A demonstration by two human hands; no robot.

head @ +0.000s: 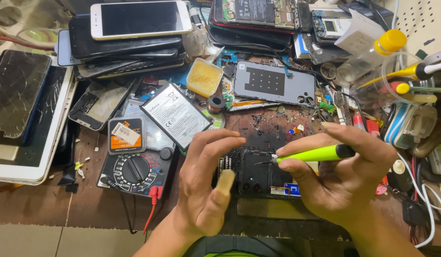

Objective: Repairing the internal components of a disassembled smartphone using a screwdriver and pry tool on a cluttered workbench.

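Low in the frame's centre, my left hand (206,183) curls half-closed with fingers bent, resting against the left edge of the opened black phone (255,173) on the table (35,209). Just right, my right hand (346,173) pinches a lime-green screwdriver (315,153), tip on the phone. Left sits a multimeter (137,166); beyond it, a white battery (175,114); farthest, upper left, stacked phones (130,33).

1. The screwdriver (311,153) has a lime-green handle with a black rear end; it lies nearly level, its thin metal tip pointing left onto the phone.
2. The opened phone (252,173) is black with its back cover off, showing dark inner plates. It lies flat on the worn wooden bench, partly hidden.
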